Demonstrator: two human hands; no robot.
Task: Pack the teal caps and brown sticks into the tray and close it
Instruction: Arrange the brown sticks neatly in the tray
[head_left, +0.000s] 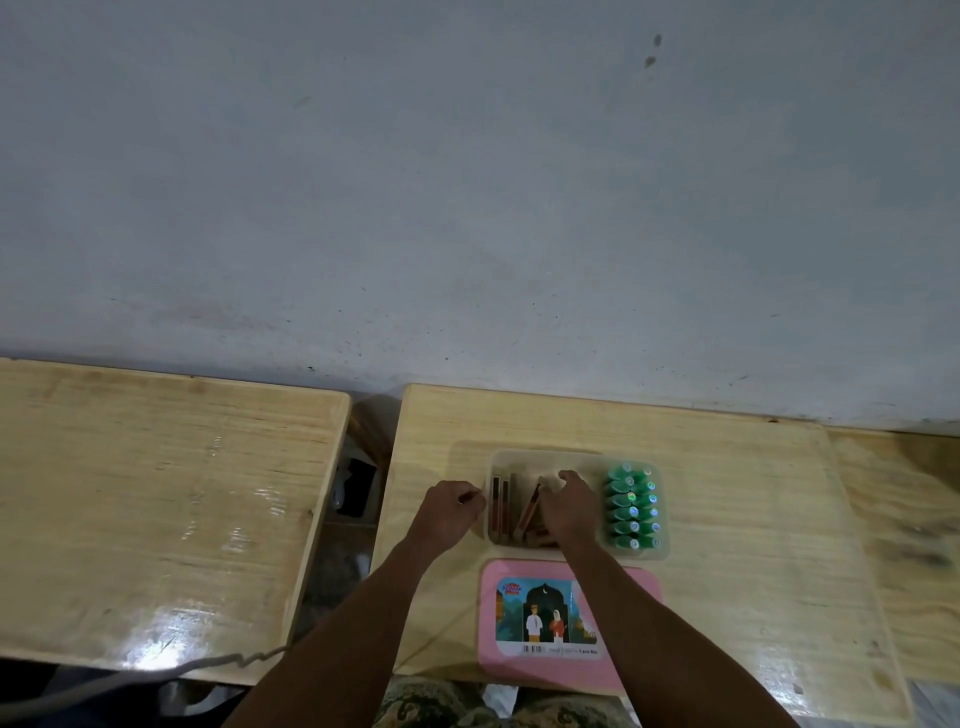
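A clear plastic tray (545, 457) stands on the right-hand wooden table. Several teal caps (631, 506) fill its right side in two rows. Brown sticks (500, 506) lie lengthwise in its left side. My right hand (569, 506) reaches into the tray over the sticks and holds one tilted brown stick (530, 506) at its thumb side. My left hand (451, 512) is at the tray's left wall, its fingers curled against the rim. The pink lid (566, 670) with a picture label lies flat in front of the tray, partly under my right forearm.
A second wooden table (156, 509) stands to the left across a narrow gap (353, 499) with dark objects in it. A grey wall (467, 208) rises directly behind both tables. A grey cable (208, 665) crosses the left table's near edge.
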